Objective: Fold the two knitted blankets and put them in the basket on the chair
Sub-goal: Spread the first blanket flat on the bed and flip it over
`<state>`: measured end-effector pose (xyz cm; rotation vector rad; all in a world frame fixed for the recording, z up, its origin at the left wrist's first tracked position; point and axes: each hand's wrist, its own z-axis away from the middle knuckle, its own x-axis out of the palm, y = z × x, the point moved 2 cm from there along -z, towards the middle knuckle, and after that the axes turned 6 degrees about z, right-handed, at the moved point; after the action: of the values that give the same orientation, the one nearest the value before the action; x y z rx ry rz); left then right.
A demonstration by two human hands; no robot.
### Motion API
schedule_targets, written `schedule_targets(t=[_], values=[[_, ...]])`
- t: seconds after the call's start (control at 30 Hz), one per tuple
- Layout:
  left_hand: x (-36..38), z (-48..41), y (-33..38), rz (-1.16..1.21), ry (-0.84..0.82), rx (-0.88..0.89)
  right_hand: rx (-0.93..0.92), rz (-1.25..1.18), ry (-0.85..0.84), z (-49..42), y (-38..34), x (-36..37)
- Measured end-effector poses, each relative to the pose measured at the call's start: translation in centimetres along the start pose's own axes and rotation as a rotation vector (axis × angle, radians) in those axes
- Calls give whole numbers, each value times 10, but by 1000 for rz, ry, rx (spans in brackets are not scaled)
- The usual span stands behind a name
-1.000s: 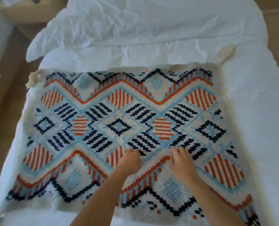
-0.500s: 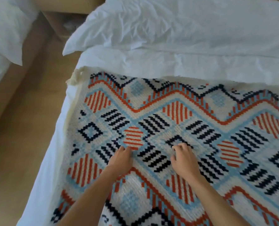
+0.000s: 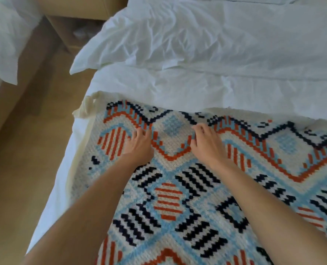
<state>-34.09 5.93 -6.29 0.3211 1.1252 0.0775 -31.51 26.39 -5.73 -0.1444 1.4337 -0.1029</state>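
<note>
Cream knit with orange, navy and pale-blue patterning: the blanket (image 3: 178, 197) lies spread flat on the bed (image 3: 178, 88), its far edge just short of the rumpled white duvet (image 3: 197, 35) and its left edge close to the side of the mattress.

Your left hand (image 3: 138, 145) and right hand (image 3: 206, 144) rest on it side by side, near the far left corner. The fingers (image 3: 142, 131) of both are bent, tips down in the knit. I cannot tell whether they pinch up a fold or only press.

Handling, as judged: soft, limp and thick, with some weight. It should stretch and sag if you lift it by one point, and the open stitches may snag. It looks unlikely to slide on the sheet. Take it by the far edge, one hand at the tasselled corner (image 3: 86, 109) and the other further along that edge, and carry that edge toward you.

Not verifiable:
- The right and near edges are cut off by the frame.
- Your forearms cover part of the middle.
- The second blanket, the basket and the chair are out of view.
- The brown furniture beyond the floor (image 3: 25, 150) is too blurred to identify.
</note>
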Motion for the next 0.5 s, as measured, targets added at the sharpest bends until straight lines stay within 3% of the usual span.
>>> schedule_targets(t=[0.17,0.4,0.5], values=[[-34,-72,0,-170,149,108,-92,54,21,-60,6,-2],[-16,-91,-10,-604,69,183,-96,95,-30,-57,3,25],[-5,-66,-28,-553,72,173,-47,46,-70,-37,3,44]])
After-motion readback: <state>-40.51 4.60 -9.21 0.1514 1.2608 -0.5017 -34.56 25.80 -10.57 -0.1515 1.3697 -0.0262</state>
